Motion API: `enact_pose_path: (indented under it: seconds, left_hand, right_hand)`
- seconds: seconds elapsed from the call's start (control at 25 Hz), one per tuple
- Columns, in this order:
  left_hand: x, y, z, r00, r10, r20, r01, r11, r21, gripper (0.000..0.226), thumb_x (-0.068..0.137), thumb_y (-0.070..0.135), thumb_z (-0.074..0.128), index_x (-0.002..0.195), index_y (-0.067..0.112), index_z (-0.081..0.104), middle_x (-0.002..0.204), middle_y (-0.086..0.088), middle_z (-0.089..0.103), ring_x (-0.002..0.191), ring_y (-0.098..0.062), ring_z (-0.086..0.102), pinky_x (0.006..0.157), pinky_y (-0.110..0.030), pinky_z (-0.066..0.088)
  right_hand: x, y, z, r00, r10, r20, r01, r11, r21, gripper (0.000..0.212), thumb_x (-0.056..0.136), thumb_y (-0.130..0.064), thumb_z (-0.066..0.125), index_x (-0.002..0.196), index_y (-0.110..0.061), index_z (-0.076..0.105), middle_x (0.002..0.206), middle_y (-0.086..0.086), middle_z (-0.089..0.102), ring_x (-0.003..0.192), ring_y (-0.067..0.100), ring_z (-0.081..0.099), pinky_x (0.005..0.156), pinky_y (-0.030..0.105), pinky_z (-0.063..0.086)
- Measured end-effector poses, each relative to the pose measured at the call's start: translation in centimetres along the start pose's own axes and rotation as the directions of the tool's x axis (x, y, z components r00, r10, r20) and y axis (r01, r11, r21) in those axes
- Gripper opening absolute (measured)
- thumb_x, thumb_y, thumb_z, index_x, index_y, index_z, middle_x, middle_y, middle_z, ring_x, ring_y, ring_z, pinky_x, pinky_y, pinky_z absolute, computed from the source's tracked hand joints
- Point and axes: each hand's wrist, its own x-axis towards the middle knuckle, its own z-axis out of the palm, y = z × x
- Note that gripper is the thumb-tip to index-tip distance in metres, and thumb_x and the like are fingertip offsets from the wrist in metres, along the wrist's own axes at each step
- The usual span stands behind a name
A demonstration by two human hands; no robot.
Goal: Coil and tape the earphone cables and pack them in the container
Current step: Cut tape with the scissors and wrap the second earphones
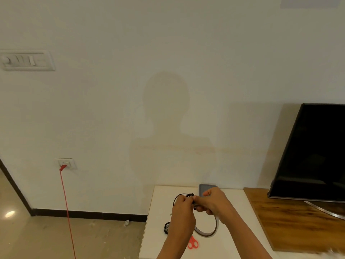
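cable (179, 195): thin, limp, springy, we judge | both hands, left (183, 212) and right (214, 203), pinch it closed | best held where loops cross, near buds

Black flat screen (315, 152) cut by right edge; red-handled scissors (193, 243) and grey tape loop (207, 233) partly hidden behind left hand (183, 214).

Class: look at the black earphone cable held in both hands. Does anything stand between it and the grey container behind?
Nothing visible does. The earphone cable is held above the table, and the grey container lies just behind the right hand, which covers part of it.
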Motion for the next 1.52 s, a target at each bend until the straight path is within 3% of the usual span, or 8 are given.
enact_pose_path:
  seconds: [0.2, 0.36, 0.52, 0.64, 0.76, 0.96, 1.2, 1.52]
  left_hand:
    - [-0.7, -0.5, 0.9, 0.999, 0.026, 0.019, -0.028, 0.994, 0.110, 0.041, 0.091, 0.000, 0.056, 0.130, 0.011, 0.055, 0.129, -0.007, 0.055, 0.113, -0.018, 0.057, 0.093, -0.014, 0.040]
    - [-0.5, -1.1, 1.3, 0.997, 0.077, 0.009, -0.077, 0.971, 0.227, 0.054, 0.069, -0.003, 0.077, 0.119, 0.010, 0.063, 0.114, -0.008, 0.064, 0.094, -0.017, 0.066, 0.081, -0.020, 0.052]
    - [-0.7, -0.7, 1.0, 0.991, 0.033, 0.127, -0.064, 0.966, 0.250, 0.057, 0.092, -0.001, 0.051, 0.145, 0.008, 0.031, 0.143, -0.011, 0.041, 0.125, -0.022, 0.049, 0.104, -0.026, 0.040]
    - [-0.5, -0.6, 0.3, 0.990, 0.010, 0.139, -0.023, 0.995, 0.093, 0.034, 0.097, 0.006, 0.045, 0.131, 0.008, 0.049, 0.125, -0.006, 0.054, 0.105, -0.014, 0.057, 0.089, -0.017, 0.044]
    - [-0.1, -1.0, -0.8, 0.973, -0.112, 0.204, 0.140, 0.982, -0.126, 0.015, 0.091, 0.009, 0.052, 0.095, 0.013, 0.066, 0.076, 0.004, 0.058, 0.066, -0.006, 0.050, 0.062, -0.010, 0.040]
    - [-0.5, -1.4, -1.5, 0.925, -0.262, 0.274, 0.363, 0.822, -0.438, 0.018, 0.078, 0.006, 0.066, 0.069, 0.022, 0.069, 0.071, -0.016, 0.068, 0.066, -0.017, 0.059, 0.069, -0.027, 0.050]
    - [-0.5, -1.5, -1.4, 0.871, -0.357, 0.337, 0.480, 0.480, -0.734, 0.014, 0.086, 0.000, 0.065, 0.094, 0.007, 0.073, 0.085, -0.010, 0.076, 0.078, -0.017, 0.072, 0.070, -0.022, 0.055]
    - [0.1, -1.4, -2.7, 0.825, -0.338, 0.453, 0.550, 0.293, -0.782, 0.016, 0.080, 0.003, 0.072, 0.096, 0.002, 0.072, 0.089, -0.014, 0.076, 0.080, -0.021, 0.074, 0.063, -0.022, 0.056]
  right_hand:
    - [0.5, 0.9, 0.1, 0.995, 0.065, 0.081, -0.070, 0.996, 0.054, 0.027, 0.084, -0.019, 0.070, 0.077, -0.012, 0.045, 0.063, 0.004, 0.059, 0.043, 0.005, 0.053, 0.040, 0.015, 0.035]
    - [0.7, 1.7, 0.9, 0.998, 0.068, 0.006, -0.068, 0.995, 0.077, 0.030, 0.082, -0.016, 0.070, 0.098, -0.010, 0.046, 0.071, 0.005, 0.063, 0.049, 0.008, 0.054, 0.043, 0.016, 0.036]
    - [1.0, 2.4, 1.3, 0.999, 0.018, -0.045, -0.017, 0.999, 0.029, 0.032, 0.076, -0.015, 0.073, 0.096, -0.011, 0.047, 0.076, 0.008, 0.066, 0.048, 0.009, 0.056, 0.043, 0.016, 0.036]
    - [1.0, 2.6, 1.3, 0.996, -0.038, -0.079, 0.036, 0.999, -0.024, 0.033, 0.072, -0.014, 0.074, 0.081, -0.016, 0.042, 0.068, 0.004, 0.060, 0.044, 0.010, 0.051, 0.046, 0.020, 0.038]
    - [0.8, 2.8, 1.2, 0.993, -0.080, -0.088, 0.072, 0.994, -0.085, 0.037, 0.070, -0.011, 0.072, 0.074, -0.017, 0.036, 0.060, 0.000, 0.048, 0.043, 0.011, 0.045, 0.046, 0.021, 0.037]
    - [0.6, 2.7, 1.0, 0.993, -0.100, -0.065, 0.087, 0.982, -0.169, 0.037, 0.070, -0.009, 0.071, 0.071, -0.018, 0.035, 0.057, -0.001, 0.046, 0.041, 0.010, 0.044, 0.046, 0.022, 0.037]
    - [0.3, 1.8, 0.7, 0.972, -0.229, -0.051, 0.205, 0.935, -0.290, 0.033, 0.068, -0.009, 0.066, 0.069, -0.021, 0.035, 0.055, -0.009, 0.049, 0.046, 0.011, 0.043, 0.049, 0.023, 0.036]
    - [-1.3, -0.5, 0.6, 0.888, -0.452, 0.085, 0.417, 0.714, -0.563, 0.012, 0.089, -0.011, 0.048, 0.093, -0.016, 0.038, 0.072, -0.003, 0.052, 0.064, 0.013, 0.052, 0.061, 0.030, 0.049]
